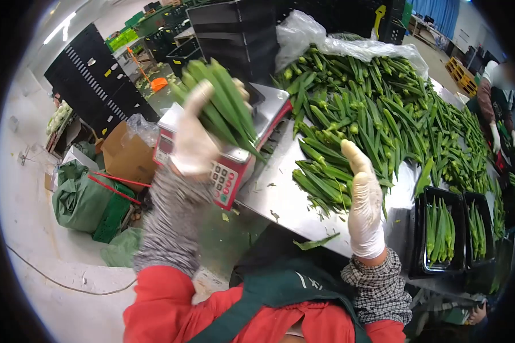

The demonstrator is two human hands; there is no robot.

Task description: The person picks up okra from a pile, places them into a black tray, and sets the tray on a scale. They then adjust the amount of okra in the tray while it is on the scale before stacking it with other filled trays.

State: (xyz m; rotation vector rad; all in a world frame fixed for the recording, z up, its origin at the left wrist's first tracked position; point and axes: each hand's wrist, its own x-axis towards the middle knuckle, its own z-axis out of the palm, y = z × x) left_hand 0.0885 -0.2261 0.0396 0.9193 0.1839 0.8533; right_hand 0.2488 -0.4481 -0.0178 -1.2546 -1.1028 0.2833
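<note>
Over the scale (225, 182), the left hand (194, 140) clasps okra (230, 102); the right hand (365, 208) looks uncurled beside the heap (377, 120).

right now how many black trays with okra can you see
2: first tray, right of the right hand; second tray, just right of the first. More may be hidden at the dark right edge.

The left grip (194, 137) is blurred and partly hidden behind the okra bunch (228, 108).

Blue curtain (442, 14), bright ceiling light (59, 28)
</note>
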